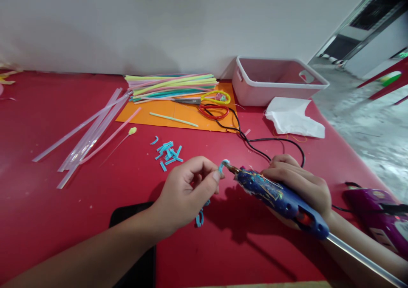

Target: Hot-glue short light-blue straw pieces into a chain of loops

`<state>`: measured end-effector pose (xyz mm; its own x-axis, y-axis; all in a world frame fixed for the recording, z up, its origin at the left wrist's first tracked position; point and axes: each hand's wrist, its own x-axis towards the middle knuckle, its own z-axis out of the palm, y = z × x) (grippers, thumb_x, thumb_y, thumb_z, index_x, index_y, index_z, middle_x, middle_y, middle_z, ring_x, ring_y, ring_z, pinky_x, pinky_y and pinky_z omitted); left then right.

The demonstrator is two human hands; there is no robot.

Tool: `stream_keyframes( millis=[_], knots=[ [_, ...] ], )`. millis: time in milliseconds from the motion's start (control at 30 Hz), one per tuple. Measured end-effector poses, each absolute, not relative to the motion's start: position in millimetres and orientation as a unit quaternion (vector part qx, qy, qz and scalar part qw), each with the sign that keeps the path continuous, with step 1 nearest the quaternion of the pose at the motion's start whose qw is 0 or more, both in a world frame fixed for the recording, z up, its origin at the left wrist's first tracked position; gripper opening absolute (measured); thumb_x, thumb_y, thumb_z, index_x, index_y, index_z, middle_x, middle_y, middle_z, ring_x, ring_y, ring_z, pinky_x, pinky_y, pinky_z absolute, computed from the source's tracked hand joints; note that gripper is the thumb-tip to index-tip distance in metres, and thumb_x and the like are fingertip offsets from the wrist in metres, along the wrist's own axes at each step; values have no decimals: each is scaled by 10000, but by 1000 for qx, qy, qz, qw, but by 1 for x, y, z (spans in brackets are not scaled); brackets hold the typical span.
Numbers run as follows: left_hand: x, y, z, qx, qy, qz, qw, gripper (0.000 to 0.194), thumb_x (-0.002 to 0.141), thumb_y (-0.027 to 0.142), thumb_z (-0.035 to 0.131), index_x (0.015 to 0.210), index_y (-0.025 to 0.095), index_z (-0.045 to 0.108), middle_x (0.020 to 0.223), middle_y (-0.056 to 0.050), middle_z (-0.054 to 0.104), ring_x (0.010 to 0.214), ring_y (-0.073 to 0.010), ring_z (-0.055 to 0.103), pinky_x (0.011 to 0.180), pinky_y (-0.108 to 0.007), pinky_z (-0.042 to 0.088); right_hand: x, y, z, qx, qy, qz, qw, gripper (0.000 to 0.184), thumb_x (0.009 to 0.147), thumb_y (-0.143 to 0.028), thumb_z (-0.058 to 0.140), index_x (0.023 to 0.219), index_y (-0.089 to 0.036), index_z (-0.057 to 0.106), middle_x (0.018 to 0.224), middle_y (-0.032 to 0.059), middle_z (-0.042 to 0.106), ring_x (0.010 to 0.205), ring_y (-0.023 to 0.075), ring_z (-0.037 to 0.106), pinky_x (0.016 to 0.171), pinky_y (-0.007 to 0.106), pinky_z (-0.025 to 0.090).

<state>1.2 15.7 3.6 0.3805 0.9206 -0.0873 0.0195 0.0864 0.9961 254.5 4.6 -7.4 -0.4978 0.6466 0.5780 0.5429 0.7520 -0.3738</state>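
Between thumb and fingertips my left hand (196, 188) pinches a short piece of blue pipe cleaner (221, 167), its upper end curled. My right hand (296, 184) is wrapped round a blue glue gun (274, 196), smeared with glue and glitter. The gun's nozzle meets the curled end of the piece; whether glue is coming out I cannot tell. A clear glue stick (360, 254) sticks out of the gun's back. Bent blue pieces (199, 218) lie beneath my left hand, partly hidden. Beyond it sits a small pile of cut blue pieces (170, 153).
Long pipe cleaners (172, 84) and scissors (191, 101) lie on orange card (140, 116). Clear glue sticks (95, 135) are at left, a pink bin (264, 93) and white sheet (295, 117) at back right. A black cord (255, 148) crosses the red table (47, 216). A phone (137, 254) lies under my left forearm.
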Motion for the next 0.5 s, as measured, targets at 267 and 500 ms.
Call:
stream_keyframes(
  millis=[267, 500],
  knots=[
    [1, 15, 4, 559, 415, 372, 615, 203, 919, 279, 556, 743, 182, 525, 619, 42, 553, 543, -75, 472, 507, -178, 390, 254, 5, -5, -344, -862, 70, 365, 162, 887, -223, 619, 1044, -214, 582, 735, 0, 609, 591, 146, 561, 737, 397, 493],
    [1, 15, 5, 554, 415, 375, 617, 200, 913, 271, 559, 739, 178, 523, 621, 38, 563, 548, -70, 483, 512, -170, 394, 254, 6, -7, -341, -862, 63, 370, 179, 873, -225, 617, 1048, -198, 591, 745, 2, 616, 604, 152, 570, 739, 393, 494]
  ],
)
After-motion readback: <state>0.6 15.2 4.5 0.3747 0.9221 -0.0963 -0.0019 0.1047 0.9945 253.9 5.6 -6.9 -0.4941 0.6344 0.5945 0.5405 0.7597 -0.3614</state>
